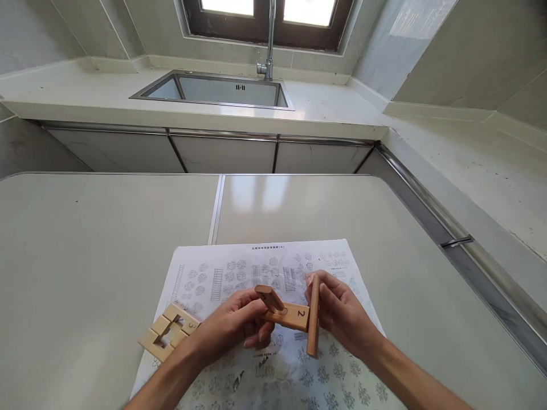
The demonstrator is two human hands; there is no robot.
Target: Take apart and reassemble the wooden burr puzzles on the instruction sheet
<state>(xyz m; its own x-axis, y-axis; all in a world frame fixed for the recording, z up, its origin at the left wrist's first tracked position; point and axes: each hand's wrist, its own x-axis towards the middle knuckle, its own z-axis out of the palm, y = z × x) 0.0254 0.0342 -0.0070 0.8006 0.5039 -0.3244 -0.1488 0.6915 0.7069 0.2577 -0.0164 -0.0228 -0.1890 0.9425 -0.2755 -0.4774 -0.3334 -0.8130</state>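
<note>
Wooden pieces are held together above a printed sheet [273, 393]. A flat piece marked 2 [293, 315] lies level, with a short slanted piece [270, 298] rising from its left part. Across its right end stands a long upright stick [314, 319]. My left hand [245, 322] is closed round the left end of the marked piece. My right hand [342, 307] pinches the upright stick near its top from the right. To the left, partly behind my left wrist, rests a pale wooden block assembly [167, 330] with a hole in its middle.
The sheet, printed with small diagrams, lies on a light table [106, 228]. Beyond the table is a counter [333, 111] with a sink [222, 91], a faucet [268, 62] and a window behind. Another counter [482, 165] runs along the right.
</note>
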